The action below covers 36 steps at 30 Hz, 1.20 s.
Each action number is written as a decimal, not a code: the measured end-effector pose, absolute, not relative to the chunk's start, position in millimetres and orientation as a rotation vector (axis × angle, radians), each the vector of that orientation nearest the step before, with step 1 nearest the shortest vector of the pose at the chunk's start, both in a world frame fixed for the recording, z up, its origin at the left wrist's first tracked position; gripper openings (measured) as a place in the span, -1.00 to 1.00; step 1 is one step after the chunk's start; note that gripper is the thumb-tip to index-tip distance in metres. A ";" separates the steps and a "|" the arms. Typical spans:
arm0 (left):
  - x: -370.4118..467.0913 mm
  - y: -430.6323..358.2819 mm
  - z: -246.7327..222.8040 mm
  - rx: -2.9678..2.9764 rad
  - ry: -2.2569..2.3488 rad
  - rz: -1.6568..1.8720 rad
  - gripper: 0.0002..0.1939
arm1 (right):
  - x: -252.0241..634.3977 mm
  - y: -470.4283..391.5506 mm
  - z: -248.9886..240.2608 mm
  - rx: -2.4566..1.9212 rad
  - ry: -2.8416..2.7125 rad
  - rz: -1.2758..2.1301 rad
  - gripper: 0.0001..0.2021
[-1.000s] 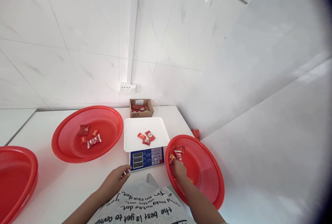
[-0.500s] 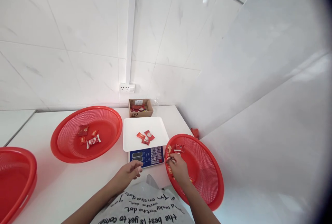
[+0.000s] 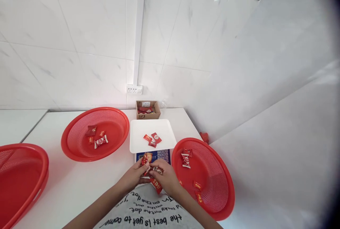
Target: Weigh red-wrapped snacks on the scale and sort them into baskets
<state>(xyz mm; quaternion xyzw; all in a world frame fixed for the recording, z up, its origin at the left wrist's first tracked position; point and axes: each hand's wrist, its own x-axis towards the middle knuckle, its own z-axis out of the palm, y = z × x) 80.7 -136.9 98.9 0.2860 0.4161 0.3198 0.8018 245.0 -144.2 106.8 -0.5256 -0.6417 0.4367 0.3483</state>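
My left hand (image 3: 133, 177) and my right hand (image 3: 166, 177) meet in front of my shirt, at the near edge of the blue scale (image 3: 166, 156). Between them is a cluster of wrapped candies (image 3: 147, 158), and the fingers of both hands are closed on it. One red packet (image 3: 156, 185) hangs below my right fingers. On the white tray (image 3: 138, 130) of the scale lie three red candies (image 3: 152, 144). The right red basket (image 3: 230, 186) holds several red packets, among them a red and white one (image 3: 186, 161).
Another red basket (image 3: 65, 144) with several candies stands left of the tray. A third basket (image 3: 44, 172) is at the left edge. Behind the tray, a cardboard box (image 3: 148, 116) holds packets. A red object (image 3: 204, 137) lies by the right wall.
My right hand has come out of the right basket with candies and moved left to my left hand. My left hand has closed on the candies. The view has shifted slightly.
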 end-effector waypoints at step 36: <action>50.0 -144.6 218.7 0.875 0.580 0.703 -0.69 | 267.3 -169.1 165.2 -1.320 -1.711 1.964 -0.61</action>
